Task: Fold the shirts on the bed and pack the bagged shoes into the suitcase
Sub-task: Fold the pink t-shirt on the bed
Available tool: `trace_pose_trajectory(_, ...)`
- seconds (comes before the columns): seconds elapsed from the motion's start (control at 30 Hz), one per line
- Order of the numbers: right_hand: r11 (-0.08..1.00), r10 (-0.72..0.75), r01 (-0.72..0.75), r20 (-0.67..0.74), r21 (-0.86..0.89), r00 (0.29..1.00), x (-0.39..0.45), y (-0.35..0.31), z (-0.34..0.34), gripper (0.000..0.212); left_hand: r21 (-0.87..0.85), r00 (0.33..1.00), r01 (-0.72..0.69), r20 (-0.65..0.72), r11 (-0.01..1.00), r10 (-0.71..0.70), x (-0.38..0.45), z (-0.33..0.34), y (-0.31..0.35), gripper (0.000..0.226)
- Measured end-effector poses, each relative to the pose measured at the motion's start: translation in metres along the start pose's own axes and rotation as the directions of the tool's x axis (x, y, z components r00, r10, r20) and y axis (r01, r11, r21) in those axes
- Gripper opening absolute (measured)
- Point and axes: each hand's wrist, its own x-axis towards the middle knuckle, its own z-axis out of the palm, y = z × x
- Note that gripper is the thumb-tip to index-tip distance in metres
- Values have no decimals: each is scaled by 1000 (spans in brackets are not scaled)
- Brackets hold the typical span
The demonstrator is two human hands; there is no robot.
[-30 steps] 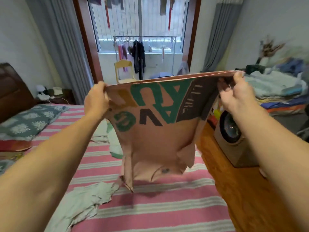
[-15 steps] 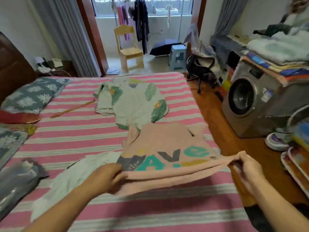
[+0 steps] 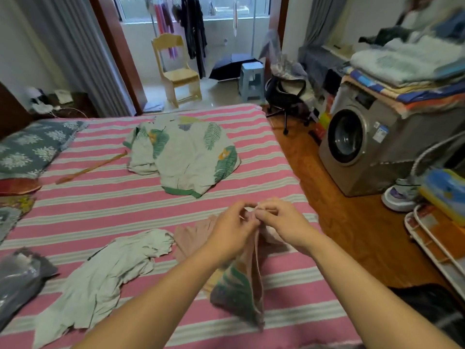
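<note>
Left hand (image 3: 232, 226) and right hand (image 3: 281, 222) pinching pink shirt (image 3: 241, 285) together (folded lengthwise), long axis running toward the person

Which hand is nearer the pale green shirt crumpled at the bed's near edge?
Left. The left hand is just right of the pale green shirt; the right hand is farther right.

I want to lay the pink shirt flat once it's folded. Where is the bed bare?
Bare stripes run between the leaf-print shirt and both hands, and left of that, between the pillow and the pale green shirt. The near edge is crowded: pink shirt, pale green shirt, grey bag.
</note>
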Motion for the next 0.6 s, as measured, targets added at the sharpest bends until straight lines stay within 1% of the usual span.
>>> trace_pose_trajectory(0.03, 984, 7, 0, -39, 176, 999, 1, -7, -2, 13, -64, 998, 43, -35, 997, -45, 5, -6, 8, 24)
trace_pose_trajectory(0.07, 952, 23, -5, -56, 307, 998, 1, -11, -4, 4, -149, 996, 73, -37, 986, -80, 8, -12, 15, 15)
trace_pose_trajectory(0.1, 919, 30, 3, -76, 395, 997, -1, -16, -4, 7, -241, 995, 88, -27, 966, -98, 9, -18, 22, 8)
trace_pose_trajectory(0.13, 891, 38, 11, -99, 454, 994, -3, -18, -3, 16, -328, 994, 98, -20, 940, -111, 8, -21, 29, 4)
trace_pose_trajectory(0.2, 853, 48, 23, -121, 522, 992, -12, -21, 3, 33, -453, 989, 110, -43, 885, -145, 5, -25, 39, 3)
trace_pose_trajectory(0.27, 853, 32, 27, -104, 521, 994, -24, -20, 12, 39, -521, 980, 118, -76, 846, -183, -1, -27, 46, 10)
trace_pose_trajectory(0.37, 905, 13, 40, -122, 424, 992, -36, -20, 26, 28, -587, 975, 136, -64, 798, -213, -13, -27, 52, 18)
trace_pose_trajectory(0.5, 930, -6, 79, -200, 359, 980, -44, -27, 34, 20, -695, 971, 161, -14, 701, -237, -28, -28, 51, 8)
trace_pose_trajectory(0.6, 919, -15, 93, -200, 384, 980, -48, -34, 37, 18, -771, 973, 194, 74, 607, -218, -34, -31, 50, 7)
